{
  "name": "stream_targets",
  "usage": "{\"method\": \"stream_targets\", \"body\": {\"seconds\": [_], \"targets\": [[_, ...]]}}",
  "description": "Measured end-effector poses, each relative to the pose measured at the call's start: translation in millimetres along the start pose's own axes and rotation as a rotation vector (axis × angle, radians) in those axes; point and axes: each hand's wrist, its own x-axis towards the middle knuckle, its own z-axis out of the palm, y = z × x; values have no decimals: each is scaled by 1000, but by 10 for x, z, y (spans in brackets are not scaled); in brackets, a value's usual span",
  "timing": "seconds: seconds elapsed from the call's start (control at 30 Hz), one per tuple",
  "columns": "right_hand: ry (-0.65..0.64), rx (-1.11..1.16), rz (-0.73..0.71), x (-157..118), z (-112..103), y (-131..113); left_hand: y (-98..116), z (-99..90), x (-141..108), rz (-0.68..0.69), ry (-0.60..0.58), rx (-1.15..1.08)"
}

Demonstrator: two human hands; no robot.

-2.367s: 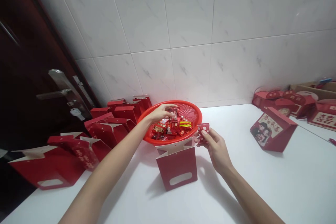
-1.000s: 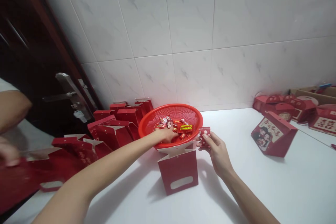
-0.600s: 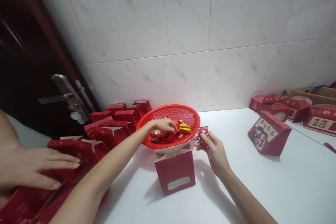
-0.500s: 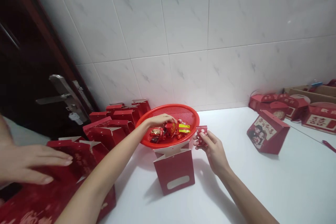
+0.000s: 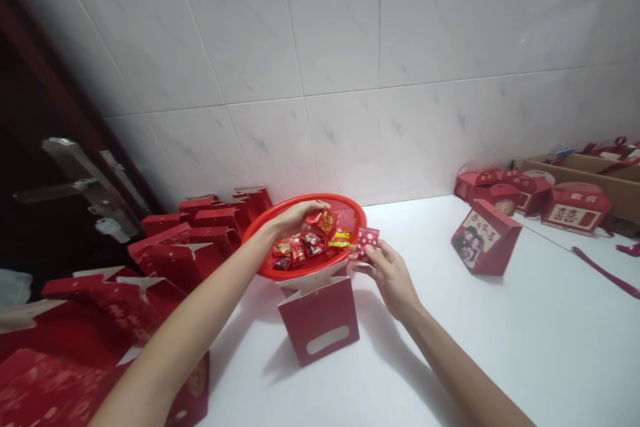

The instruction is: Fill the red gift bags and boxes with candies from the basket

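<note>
1. Just then my left hand (image 5: 296, 216) had come up from among the sweets (image 5: 311, 244), bringing a red-and-gold packet (image 5: 327, 223) above the basket (image 5: 351, 214) at the frame's center.
2. Its fingers were curled in and pinched that packet, with little gap left between them.
3. My right hand (image 5: 395, 280), right of center, had stayed nearly put; thumb and fingers gripped a dotted packet (image 5: 367, 239) by its lower part, level with the basket's edge.
4. So both hands were loaded, while the red box (image 5: 315, 317) stood upright below center with its top gaping; neither packet was inside it. Whether it touched the basket, I couldn't tell.
5. Another person's hand had gone from the lower left, where red bags (image 5: 167, 259) crowded together.
6. As for materials, the packets were shiny and crinkled, the basket was round-rimmed plastic with fine mesh, and the box was matte card with pale insides and a long rounded window.
7. Toward the right of the frame sat a wedge-shaped printed box (image 5: 500, 240), and handled boxes (image 5: 577, 203) beyond it, all on a smooth white table (image 5: 540, 327).
</note>
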Motion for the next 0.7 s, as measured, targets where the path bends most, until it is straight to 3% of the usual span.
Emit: {"method": "stream_targets", "body": {"seconds": [0.37,0.57,0.7], "targets": [[22,-21,-7,-8,-13,2,167,133,-46,85,-97,-54],[15,-38,-8,-10,-18,2,224,201,-16,116,-7,95],[9,-41,-52,-15,2,3,253,346,-30,223,46,146]]}}
